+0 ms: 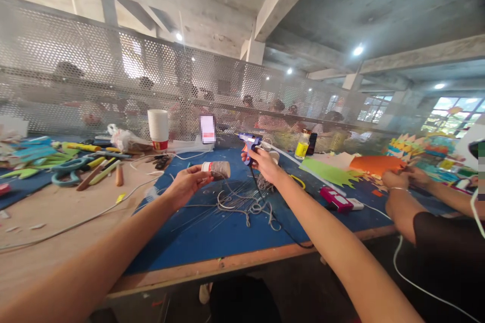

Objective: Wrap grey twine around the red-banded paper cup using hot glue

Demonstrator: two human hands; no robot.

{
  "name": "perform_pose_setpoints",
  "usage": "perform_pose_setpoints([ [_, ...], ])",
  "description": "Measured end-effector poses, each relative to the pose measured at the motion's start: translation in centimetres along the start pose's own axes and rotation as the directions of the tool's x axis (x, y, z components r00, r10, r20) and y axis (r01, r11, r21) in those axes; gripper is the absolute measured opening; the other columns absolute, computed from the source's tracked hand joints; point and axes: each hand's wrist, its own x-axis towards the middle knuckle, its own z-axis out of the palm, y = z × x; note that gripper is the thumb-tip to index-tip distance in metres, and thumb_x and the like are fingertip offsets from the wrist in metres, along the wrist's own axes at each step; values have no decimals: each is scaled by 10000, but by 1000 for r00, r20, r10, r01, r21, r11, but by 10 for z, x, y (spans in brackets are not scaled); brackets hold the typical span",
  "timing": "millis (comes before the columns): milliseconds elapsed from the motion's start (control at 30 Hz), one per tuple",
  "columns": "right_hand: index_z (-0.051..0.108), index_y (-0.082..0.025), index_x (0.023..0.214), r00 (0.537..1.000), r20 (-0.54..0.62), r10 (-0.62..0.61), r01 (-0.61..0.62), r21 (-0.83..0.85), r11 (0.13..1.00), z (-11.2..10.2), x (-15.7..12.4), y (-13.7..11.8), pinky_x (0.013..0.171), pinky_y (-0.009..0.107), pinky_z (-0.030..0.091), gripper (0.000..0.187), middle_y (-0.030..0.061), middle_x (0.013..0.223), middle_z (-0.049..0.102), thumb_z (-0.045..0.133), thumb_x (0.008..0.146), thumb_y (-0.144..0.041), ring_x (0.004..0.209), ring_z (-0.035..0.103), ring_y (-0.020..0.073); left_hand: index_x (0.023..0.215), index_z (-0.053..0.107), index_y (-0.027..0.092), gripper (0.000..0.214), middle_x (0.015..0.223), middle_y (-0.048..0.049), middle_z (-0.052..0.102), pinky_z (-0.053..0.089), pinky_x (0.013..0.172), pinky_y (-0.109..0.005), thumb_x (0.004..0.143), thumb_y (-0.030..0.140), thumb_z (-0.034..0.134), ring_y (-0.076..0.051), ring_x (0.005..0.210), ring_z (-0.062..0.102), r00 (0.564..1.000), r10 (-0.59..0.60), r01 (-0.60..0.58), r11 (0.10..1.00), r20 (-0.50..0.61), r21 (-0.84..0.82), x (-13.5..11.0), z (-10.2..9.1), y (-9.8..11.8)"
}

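Observation:
My left hand [188, 181] grips the rim end of a paper cup [219, 169] lying sideways in the air above the blue mat. Grey cord is wound around much of the cup, and its loose length trails down. In my right hand [262, 162] is a blue glue gun [248, 144], its nozzle pointing left and away from the cup. A tangle of grey cord [242, 204] lies on the mat below both hands, among thin glue strands. The glue gun's dark cable runs down toward the table's front edge.
A stack of paper cups [158, 126] and a phone [207, 129] stand at the back. Scissors [68, 169] and several tools lie left. A yellow-labelled bottle [302, 145], green paper [329, 172] and a magenta box [336, 199] are right, beside a co-worker's hands [401, 180] holding orange paper.

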Motion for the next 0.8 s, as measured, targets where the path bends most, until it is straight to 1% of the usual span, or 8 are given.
perform_pose_setpoints([
  [100,614,-190,948,998,-49,-27,29,33,999,3,2,2,608,237,490,340,27,856,673,681,751,-458,710,631,128,809,665,96,185,833,-90,737,595,712,-215,669,17,757,-162,741,716,1000,9,-9,1000,13,6,0,0,0],
  [200,602,-183,910,988,-121,-96,103,50,993,8,1,4,590,235,476,311,-17,717,607,657,755,-447,605,569,108,816,675,101,206,847,-78,736,591,749,-231,649,53,786,-162,760,712,999,49,-49,999,19,21,-3,2,0],
  [300,621,-181,951,963,-189,-192,194,-6,981,13,-3,5,572,222,434,300,-49,638,544,633,764,-415,553,497,92,822,686,107,256,833,-70,734,582,767,-248,606,88,821,-168,760,710,996,84,-84,995,9,52,-6,5,0],
  [400,651,-172,1023,944,-216,-251,240,-80,968,19,-10,8,576,231,411,334,-45,629,546,628,768,-385,555,473,96,829,697,111,301,827,-60,729,576,774,-266,567,114,846,-165,748,703,994,111,-110,990,-7,87,-7,7,0],
  [533,686,-185,1043,960,-174,-221,198,-142,970,28,-19,10,549,237,394,346,-15,696,616,653,760,-380,545,452,97,841,707,124,320,825,-45,726,566,781,-277,559,148,858,-160,742,696,991,132,-131,983,-2,126,-7,8,-1],
  [633,699,-191,957,964,-137,-228,194,-225,955,35,-26,10,550,241,414,282,12,781,664,653,769,-396,556,486,105,833,704,133,319,818,-49,732,558,796,-296,558,172,862,-177,762,701,989,147,-146,979,5,145,-7,8,-2],
  [667,695,-191,931,961,-124,-248,210,-258,943,36,-28,10,559,242,426,263,12,772,665,646,780,-400,561,503,109,830,703,134,319,819,-52,735,555,805,-304,557,180,863,-183,769,702,988,153,-151,977,5,149,-8,8,-2],
  [800,667,-185,909,954,-25,-300,272,-358,893,39,-37,11,588,250,464,272,-13,592,598,579,853,-436,545,552,128,829,710,142,317,826,-50,741,545,827,-321,557,198,862,-190,784,700,985,172,-166,970,-23,176,-9,8,0],
])
